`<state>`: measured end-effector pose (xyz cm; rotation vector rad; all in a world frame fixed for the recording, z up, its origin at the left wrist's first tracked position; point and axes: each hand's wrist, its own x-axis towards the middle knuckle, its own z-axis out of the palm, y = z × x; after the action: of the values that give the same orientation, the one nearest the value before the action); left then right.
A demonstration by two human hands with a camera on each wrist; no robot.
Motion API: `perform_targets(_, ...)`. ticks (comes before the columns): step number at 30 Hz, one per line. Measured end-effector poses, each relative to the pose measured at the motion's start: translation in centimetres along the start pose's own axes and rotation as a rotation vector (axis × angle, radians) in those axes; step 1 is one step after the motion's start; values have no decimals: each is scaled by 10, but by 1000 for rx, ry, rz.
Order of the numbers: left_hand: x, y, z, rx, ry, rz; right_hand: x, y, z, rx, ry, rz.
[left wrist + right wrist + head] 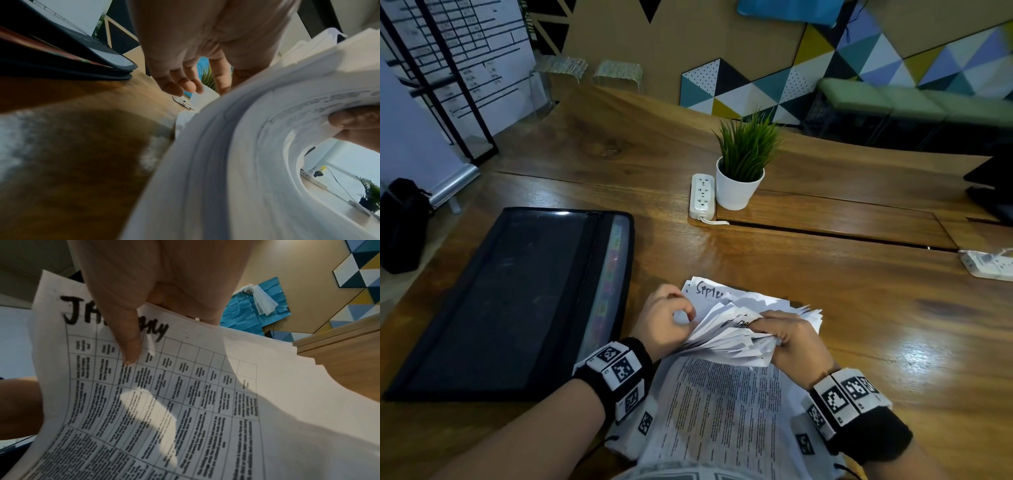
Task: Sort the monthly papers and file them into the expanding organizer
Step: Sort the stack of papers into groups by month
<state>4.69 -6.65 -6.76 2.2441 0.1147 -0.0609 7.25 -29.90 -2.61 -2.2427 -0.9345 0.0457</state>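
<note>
The black expanding organizer [510, 301] lies flat and closed on the left of the wooden table [842, 284], coloured tabs showing along its right edge; the left wrist view shows its corner [61, 53]. A stack of monthly papers [732, 329] sits between my hands, its near end curled up and fanned. My right hand [774, 337] grips that curled end, thumb pressing a sheet headed "January" [185, 402]. My left hand [688, 315] pinches sheet edges at the fan's left side with curled thumb and forefinger [222, 79]. A far sheet reads "Septem…".
A potted green plant [743, 171] and a white power strip [702, 197] stand behind the papers. Another power strip [986, 263] lies at the right edge, near a dark object [989, 185]. A printed sheet [722, 411] hangs over the near table edge.
</note>
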Motion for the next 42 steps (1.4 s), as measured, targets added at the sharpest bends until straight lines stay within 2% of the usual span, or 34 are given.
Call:
perform_targets(3,-1,-6,2,48,-99,28,-1,5,3,-17,-14,20)
perform_targets(6,-2,-10,1,38,-65,45,-3,9,4,-26,-29,39)
perform_targets(8,0,-15,-2,-64,26,36,1,8,-1,-13,-43,66)
perform_targets(11,4,-14,-19,-123,174,-61,11,5,-11,3,-81,77)
perform_targets(14,10,-11,-55,-224,394,-129,20,9,-12,0,-128,46)
perform_targets(19,20,-21,-134,-185,758,-190,39,14,3,-244,-147,122)
perform_targets(22,22,-35,-175,-208,903,-190,42,10,2,-269,-188,176)
perform_targets(26,18,-34,-205,-218,978,-223,32,1,-17,-204,-240,203)
perform_targets(30,17,-28,-197,-273,931,-207,19,-20,-57,40,-312,53)
perform_targets(33,23,-23,-169,-315,840,-192,17,-53,-99,152,-435,87)
perform_targets(37,26,-9,-110,-383,647,-155,17,-81,-140,385,-600,98)
perform_targets(39,25,-1,-79,-389,529,-129,19,-83,-148,360,-609,135)
perform_targets(42,21,10,-36,-372,380,-108,30,-85,-147,162,-546,130)
